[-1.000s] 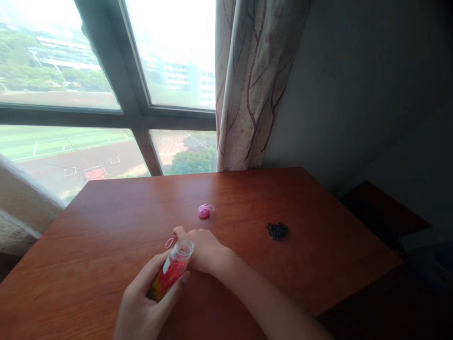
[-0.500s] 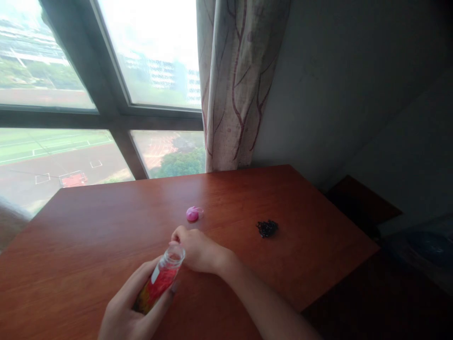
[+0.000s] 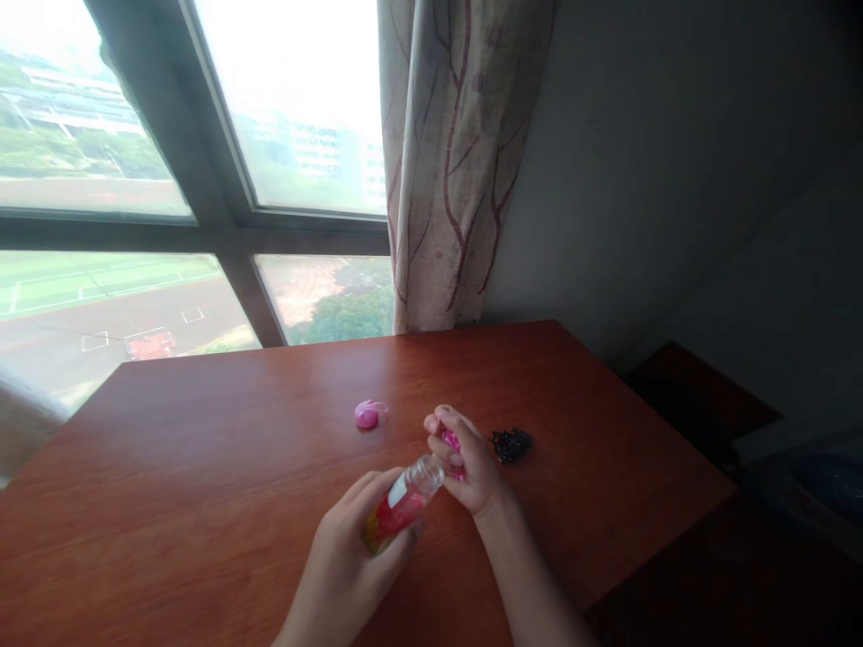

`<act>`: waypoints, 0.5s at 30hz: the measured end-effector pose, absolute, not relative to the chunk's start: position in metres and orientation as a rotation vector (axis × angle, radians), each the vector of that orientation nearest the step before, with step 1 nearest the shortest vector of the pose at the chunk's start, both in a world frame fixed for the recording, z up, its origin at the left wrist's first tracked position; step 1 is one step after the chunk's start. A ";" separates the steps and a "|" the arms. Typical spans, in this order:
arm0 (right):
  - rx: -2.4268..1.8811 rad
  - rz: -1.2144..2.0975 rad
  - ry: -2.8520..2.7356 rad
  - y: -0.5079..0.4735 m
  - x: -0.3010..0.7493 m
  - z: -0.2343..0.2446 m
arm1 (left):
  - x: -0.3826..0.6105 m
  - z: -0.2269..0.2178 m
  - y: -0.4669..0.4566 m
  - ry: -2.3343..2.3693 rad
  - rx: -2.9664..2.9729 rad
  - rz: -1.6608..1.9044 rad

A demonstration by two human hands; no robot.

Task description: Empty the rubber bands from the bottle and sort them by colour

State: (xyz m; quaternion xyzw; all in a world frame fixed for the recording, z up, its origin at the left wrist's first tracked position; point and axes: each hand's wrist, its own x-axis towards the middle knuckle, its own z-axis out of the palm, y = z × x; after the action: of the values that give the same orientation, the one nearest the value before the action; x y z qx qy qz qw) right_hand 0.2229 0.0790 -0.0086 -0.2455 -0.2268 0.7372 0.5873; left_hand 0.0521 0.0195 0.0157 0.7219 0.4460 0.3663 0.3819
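My left hand [image 3: 351, 539] is wrapped round a small open glass bottle [image 3: 397, 510], tilted with its mouth up and to the right. Red and yellow contents show through the glass, and a pale label sits near the neck. Just past the mouth, my right hand [image 3: 468, 463] is curled with the palm side turned toward the bottle. Small bright pink pieces [image 3: 451, 440] show between its fingers; their kind is too small to make out. Right of that hand lies a small heap of shiny black pieces [image 3: 511, 445] on the table.
A round pink object [image 3: 367, 414] with a thin pale loop lies farther back on the brown wooden table [image 3: 202, 467]. Behind the table are a window [image 3: 229, 234] and a patterned curtain [image 3: 445, 180]. A dark wall stands at the right.
Both hands have moved right, the bottle going along in my left hand. My right hand has turned, so pink pieces now show in its fingers. The view has shifted slightly.
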 end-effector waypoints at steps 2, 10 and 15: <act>-0.551 1.696 -0.500 0.080 0.222 -0.010 | 0.056 0.015 0.020 1.131 1.830 0.917; -0.456 1.698 -0.389 0.081 0.221 -0.003 | 0.057 0.010 0.016 1.141 1.833 0.865; -0.269 1.752 -0.238 0.087 0.217 0.000 | 0.057 0.009 0.017 1.183 1.849 0.851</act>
State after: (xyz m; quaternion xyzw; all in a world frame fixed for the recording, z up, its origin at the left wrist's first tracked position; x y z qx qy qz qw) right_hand 0.2171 0.0869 0.0004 -0.1173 -0.1037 0.7638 0.6262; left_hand 0.0572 0.0169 0.0086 0.7252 0.4641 0.3338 0.3838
